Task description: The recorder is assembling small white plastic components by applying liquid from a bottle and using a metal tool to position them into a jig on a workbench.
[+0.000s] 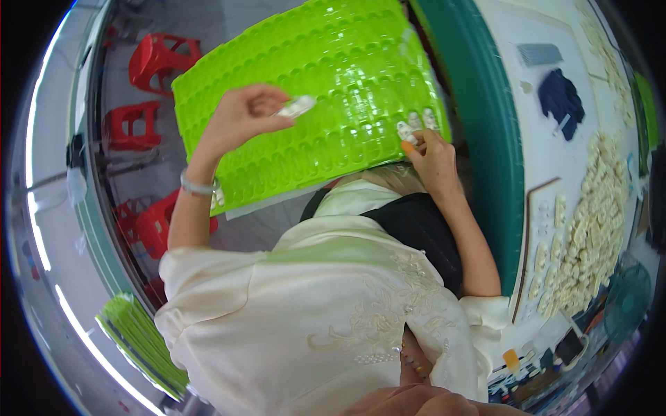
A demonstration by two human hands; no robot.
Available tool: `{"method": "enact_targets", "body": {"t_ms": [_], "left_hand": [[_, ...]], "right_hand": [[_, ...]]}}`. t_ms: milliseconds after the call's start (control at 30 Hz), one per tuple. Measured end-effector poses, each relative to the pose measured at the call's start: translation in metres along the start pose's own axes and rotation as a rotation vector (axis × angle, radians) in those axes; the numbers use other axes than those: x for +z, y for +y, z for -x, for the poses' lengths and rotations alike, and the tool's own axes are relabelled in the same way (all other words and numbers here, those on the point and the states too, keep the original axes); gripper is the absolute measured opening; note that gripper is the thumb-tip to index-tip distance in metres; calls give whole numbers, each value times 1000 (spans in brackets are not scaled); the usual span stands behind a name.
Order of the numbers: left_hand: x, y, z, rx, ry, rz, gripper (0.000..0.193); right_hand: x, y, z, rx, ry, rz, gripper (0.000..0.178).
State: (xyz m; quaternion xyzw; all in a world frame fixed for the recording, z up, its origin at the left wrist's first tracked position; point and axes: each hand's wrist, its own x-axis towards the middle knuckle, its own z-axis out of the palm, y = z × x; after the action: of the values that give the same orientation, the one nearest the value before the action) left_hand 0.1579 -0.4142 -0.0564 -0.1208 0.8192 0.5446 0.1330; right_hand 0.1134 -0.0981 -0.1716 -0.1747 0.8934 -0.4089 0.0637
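A bright green moulded tray with rows of oblong hollows lies before me. My left hand hovers over its left half, closed on a small white oblong piece with dark markings. At the tray's near right corner, my right hand pinches a similar white marked piece at the hollows. One of its fingertips is orange. Right beside it, two more white pieces sit in hollows. A few white pieces show partly behind my left wrist, at the tray's near left corner. The exact kind of the pieces is too small to tell.
On the right, a white table with a green side bears a large heap of cream pieces, a board with pieces and a dark blue cloth. Red stools stand left. Stacked green trays lie lower left.
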Motion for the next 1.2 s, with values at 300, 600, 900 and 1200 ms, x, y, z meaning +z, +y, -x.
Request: {"method": "enact_targets", "body": {"t_ms": [300,600,900,1200], "left_hand": [[75,-141,165,-332,719,-36,37],[33,-176,175,-404,904,-480,41],[21,-214,154,-294,820,-722,48],[54,-32,31,411,272,-838,35]], "right_hand": [[8,3,-5,2,-59,159,28],[10,-4,-5,153,-121,144,30],[-41,-21,30,191,-4,-60,20],[-166,-48,196,538,620,-7,22]]}}
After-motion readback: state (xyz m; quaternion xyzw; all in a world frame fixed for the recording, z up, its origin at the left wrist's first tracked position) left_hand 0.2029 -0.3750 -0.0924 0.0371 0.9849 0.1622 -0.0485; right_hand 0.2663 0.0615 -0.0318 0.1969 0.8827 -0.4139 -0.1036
